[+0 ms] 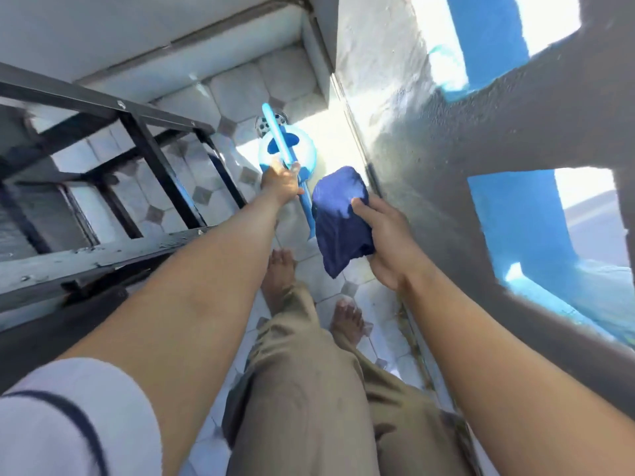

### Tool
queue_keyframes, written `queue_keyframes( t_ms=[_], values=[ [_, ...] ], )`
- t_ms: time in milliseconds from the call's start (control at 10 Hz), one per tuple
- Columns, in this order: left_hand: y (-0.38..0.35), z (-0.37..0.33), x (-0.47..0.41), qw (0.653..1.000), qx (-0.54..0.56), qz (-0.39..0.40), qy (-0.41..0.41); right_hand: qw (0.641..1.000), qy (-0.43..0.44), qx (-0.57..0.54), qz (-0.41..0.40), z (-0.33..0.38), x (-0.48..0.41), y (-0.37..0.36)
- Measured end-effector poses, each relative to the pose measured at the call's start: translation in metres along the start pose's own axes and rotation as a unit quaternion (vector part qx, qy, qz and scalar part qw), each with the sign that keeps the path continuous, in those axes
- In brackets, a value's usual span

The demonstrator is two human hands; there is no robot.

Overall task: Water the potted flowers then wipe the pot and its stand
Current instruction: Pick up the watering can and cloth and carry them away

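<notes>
The white sleeve (68, 417) with a dark stripe fills the lower left corner, on the left arm. Khaki trousers (309, 389) cover the legs at bottom centre, and two bare feet (280, 276) stand on the tiled floor (220, 97) — pale tiles with small grey diamond insets.

Both arms reach forward and down. The right hand (385, 242) is closed on a dark blue cloth (340, 218): the thumb lies across the front of the cloth and the fingers wrap behind it. The cloth is bunched, hangs below the grip, and is clear of the floor.

Further out, the left hand (280, 182) is closed around the handle of a blue watering can (287, 151). The grip sits on the long blue bar that runs over the top of the can. The pale blue body lies just beyond the hand, and the blue spout runs back toward the person, passing just beside the cloth. Whether the can touches the floor cannot be told.

A round metal floor drain (271, 123) shows just past the can, partly hidden by the handle.

To the left, a black metal stand (137, 139) of square bars occupies the space — its top frame is near, its lower rungs farther down. To the right stands a grey rough wall (429, 149) with rectangular openings edged in blue paint.

The pot and flowers are out of view.
</notes>
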State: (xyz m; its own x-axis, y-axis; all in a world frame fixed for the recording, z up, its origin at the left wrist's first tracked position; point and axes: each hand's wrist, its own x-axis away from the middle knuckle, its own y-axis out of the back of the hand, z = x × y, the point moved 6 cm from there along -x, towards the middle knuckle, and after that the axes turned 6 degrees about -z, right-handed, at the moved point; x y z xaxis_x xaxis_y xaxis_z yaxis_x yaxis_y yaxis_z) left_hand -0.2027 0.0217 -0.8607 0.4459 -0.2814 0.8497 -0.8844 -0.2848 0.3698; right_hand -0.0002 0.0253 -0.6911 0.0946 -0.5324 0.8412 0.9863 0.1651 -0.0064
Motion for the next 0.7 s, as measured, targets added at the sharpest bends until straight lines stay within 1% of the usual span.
queue_keyframes(
  t_ms=[100, 200, 300, 400, 500, 600, 700],
  values=[
    [0.012, -0.019, 0.034, 0.998, 0.029, -0.053, -0.014, 0.998, -0.023, -0.011, 0.053, -0.002, -0.004, -0.01],
    [0.01, -0.022, 0.067, 0.975, 0.199, 0.059, 0.08, 0.991, -0.077, -0.044, 0.101, 0.0, 0.0, -0.019],
    [0.015, -0.015, 0.101, 0.927, 0.267, 0.24, 0.11, 0.982, -0.128, -0.062, 0.123, 0.0, -0.002, -0.02],
    [0.038, -0.006, 0.11, 0.913, 0.295, 0.277, 0.046, 0.981, -0.128, -0.074, 0.122, 0.009, -0.011, -0.021],
    [0.058, 0.0, 0.095, 0.935, 0.293, 0.196, -0.024, 0.995, -0.078, -0.055, 0.032, 0.021, -0.031, -0.021],
    [0.074, 0.004, 0.078, 0.942, 0.322, 0.085, -0.031, 0.999, -0.026, 0.014, -0.013, 0.042, -0.051, -0.031],
    [0.077, 0.0, 0.063, 0.932, 0.36, 0.02, -0.034, 0.993, 0.038, 0.114, -0.011, 0.056, -0.068, -0.04]
  ],
)
